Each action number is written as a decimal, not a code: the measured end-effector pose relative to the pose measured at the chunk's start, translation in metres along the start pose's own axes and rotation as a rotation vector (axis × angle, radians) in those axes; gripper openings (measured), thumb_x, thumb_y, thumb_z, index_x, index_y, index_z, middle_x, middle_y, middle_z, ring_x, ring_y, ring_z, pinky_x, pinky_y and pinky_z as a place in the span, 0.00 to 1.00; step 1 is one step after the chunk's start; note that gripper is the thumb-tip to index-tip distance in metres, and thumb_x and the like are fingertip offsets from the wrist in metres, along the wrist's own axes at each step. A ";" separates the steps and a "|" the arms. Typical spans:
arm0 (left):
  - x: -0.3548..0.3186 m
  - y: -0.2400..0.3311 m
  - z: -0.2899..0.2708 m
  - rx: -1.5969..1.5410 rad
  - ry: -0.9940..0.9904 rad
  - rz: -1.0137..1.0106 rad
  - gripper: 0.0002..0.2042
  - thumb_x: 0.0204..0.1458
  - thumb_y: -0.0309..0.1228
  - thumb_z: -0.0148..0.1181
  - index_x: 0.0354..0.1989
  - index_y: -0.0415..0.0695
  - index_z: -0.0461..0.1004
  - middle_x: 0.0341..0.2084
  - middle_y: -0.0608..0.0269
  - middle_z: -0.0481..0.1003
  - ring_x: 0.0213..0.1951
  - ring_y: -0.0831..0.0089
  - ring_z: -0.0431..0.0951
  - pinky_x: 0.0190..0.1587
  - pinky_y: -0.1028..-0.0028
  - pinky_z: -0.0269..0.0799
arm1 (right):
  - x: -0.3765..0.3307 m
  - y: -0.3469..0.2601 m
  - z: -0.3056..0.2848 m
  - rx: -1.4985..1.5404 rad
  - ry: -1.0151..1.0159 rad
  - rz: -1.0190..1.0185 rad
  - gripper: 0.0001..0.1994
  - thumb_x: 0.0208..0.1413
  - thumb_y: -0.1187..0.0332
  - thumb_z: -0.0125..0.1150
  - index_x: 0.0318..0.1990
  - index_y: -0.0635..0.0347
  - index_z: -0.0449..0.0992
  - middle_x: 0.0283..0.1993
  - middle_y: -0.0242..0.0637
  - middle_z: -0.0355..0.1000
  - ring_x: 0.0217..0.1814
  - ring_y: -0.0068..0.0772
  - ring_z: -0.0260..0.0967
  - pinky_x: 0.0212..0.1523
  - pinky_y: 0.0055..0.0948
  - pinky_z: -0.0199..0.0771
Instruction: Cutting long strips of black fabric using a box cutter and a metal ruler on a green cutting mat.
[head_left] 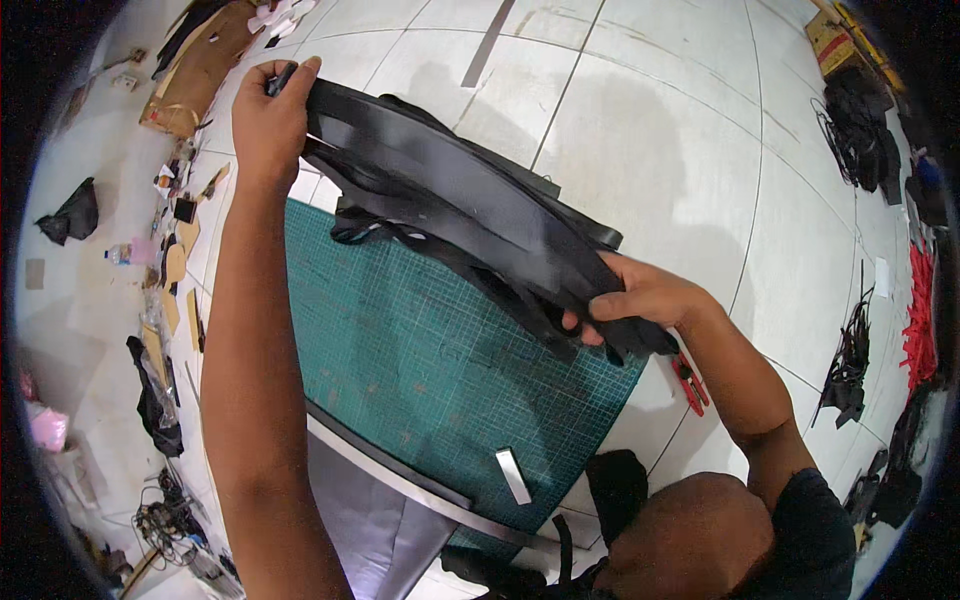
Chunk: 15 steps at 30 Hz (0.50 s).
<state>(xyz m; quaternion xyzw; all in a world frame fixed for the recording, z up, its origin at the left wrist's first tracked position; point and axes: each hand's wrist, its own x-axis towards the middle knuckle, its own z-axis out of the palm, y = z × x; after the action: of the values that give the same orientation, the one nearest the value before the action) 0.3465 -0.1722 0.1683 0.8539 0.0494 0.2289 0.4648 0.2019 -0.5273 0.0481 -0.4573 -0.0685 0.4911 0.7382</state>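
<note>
A bundle of long black leather-like strips (440, 165) stretches between my two hands, slanting from upper left down to the right. My left hand (272, 125) is closed round its far left end, with a short dark piece poking out between the fingers. At the lower right end, my right hand (645, 295) grips the strips, thumb on top and fingertips showing underneath. The bundle hangs over the far edge of a green cutting mat (400, 340) on the floor. A small silver metal bar (513, 476) lies on the mat's near part.
A red-handled tool (690, 385) lies right of the mat. Grey sheet material (365, 520) and a long pale metal strip (400, 478) are near my left forearm. Scraps and a cardboard box (195, 75) line the left wall; black cords (850, 365) and red strips (918, 310) lie at right.
</note>
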 end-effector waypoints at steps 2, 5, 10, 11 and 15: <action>0.013 -0.016 0.009 0.047 -0.019 -0.021 0.16 0.49 0.39 0.68 0.34 0.39 0.73 0.25 0.62 0.74 0.26 0.79 0.72 0.30 0.77 0.68 | 0.011 -0.017 -0.004 -0.433 0.063 -0.046 0.27 0.53 0.51 0.66 0.52 0.63 0.68 0.37 0.39 0.76 0.36 0.28 0.74 0.38 0.27 0.74; 0.025 -0.066 0.008 0.429 0.068 0.012 0.39 0.41 0.56 0.69 0.52 0.35 0.69 0.42 0.42 0.75 0.45 0.54 0.77 0.49 0.62 0.71 | 0.042 -0.018 0.001 -0.741 0.273 -0.040 0.29 0.52 0.46 0.65 0.48 0.66 0.72 0.40 0.46 0.75 0.40 0.38 0.74 0.41 0.35 0.73; -0.023 -0.117 -0.020 0.842 0.018 0.199 0.43 0.46 0.57 0.66 0.62 0.37 0.60 0.61 0.33 0.58 0.65 0.44 0.57 0.64 0.53 0.57 | 0.070 0.004 -0.006 -1.312 0.532 -0.158 0.29 0.54 0.48 0.62 0.46 0.71 0.73 0.44 0.54 0.70 0.49 0.55 0.70 0.50 0.46 0.71; -0.039 -0.117 -0.032 0.955 0.002 0.263 0.39 0.49 0.53 0.65 0.62 0.39 0.61 0.61 0.35 0.59 0.65 0.43 0.58 0.64 0.53 0.57 | 0.071 0.005 -0.006 -1.308 0.521 -0.154 0.29 0.54 0.48 0.62 0.46 0.71 0.73 0.44 0.54 0.70 0.49 0.55 0.70 0.50 0.46 0.71; -0.084 -0.125 -0.116 0.918 -0.229 0.183 0.33 0.51 0.46 0.65 0.61 0.41 0.62 0.62 0.39 0.59 0.65 0.44 0.58 0.65 0.56 0.57 | 0.062 0.012 -0.007 -1.340 0.631 -0.114 0.27 0.55 0.51 0.62 0.48 0.70 0.72 0.47 0.53 0.69 0.52 0.54 0.68 0.51 0.47 0.70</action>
<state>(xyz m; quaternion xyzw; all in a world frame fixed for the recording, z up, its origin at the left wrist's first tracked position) 0.2370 -0.0369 0.0909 0.9914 0.0185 0.1280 0.0204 0.2294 -0.4820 0.0139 -0.9247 -0.1617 0.1506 0.3101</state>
